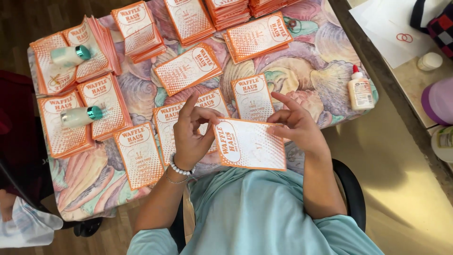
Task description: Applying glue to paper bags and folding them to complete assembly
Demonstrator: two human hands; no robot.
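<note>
Orange-and-white dotted cards [250,144] on a pastel shell-patterned tablecloth [302,66]; two pale bottles [80,116] with seemingly teal caps.

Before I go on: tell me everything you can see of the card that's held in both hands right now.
The card is a flat rectangular sheet, paper or thin card by its look, white with an orange border, an orange dot pattern and an oval printed emblem at one short end. It looks unbent and clean. It is held above the person's lap, just off the table edge, lying sideways with the emblem end toward the left hand. That hand pinches its left edge; the right hand grips its upper right edge. Nothing else touches it.
</note>
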